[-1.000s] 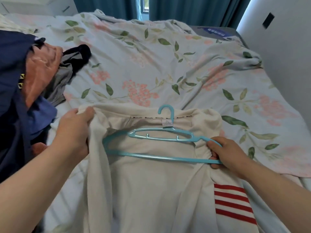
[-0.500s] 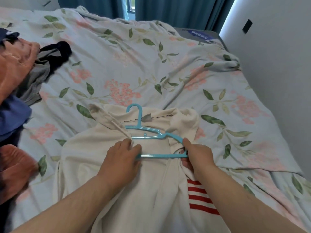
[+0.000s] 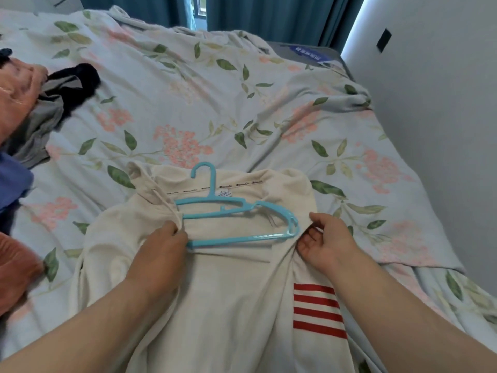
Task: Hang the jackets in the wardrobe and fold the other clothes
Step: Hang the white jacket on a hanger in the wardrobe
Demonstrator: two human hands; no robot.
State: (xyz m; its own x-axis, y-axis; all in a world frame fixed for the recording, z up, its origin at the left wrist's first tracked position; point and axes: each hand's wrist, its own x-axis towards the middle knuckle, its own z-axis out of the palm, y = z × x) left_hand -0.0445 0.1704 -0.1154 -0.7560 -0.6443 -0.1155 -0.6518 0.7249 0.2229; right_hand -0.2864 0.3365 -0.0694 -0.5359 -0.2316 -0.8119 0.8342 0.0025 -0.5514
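A cream jacket (image 3: 231, 292) with red stripes on its right sleeve lies open on the bed, collar away from me. A light blue plastic hanger (image 3: 236, 216) lies inside it at the neck, hook pointing up past the collar. My left hand (image 3: 161, 251) pinches the jacket's left front edge over the hanger's left end, which is hidden under the cloth. My right hand (image 3: 326, 242) grips the jacket's right front edge beside the hanger's right end, which is uncovered.
The bed (image 3: 242, 103) carries a floral duvet. A heap of clothes (image 3: 29, 109) in orange, grey, black and blue lies along the left edge. A white wall (image 3: 435, 130) runs close on the right; teal curtains (image 3: 269, 14) hang behind the bed.
My left hand went from the jacket's left shoulder in to the front edge. My right hand let go of the hanger's right end and took the jacket's right edge, baring that end.
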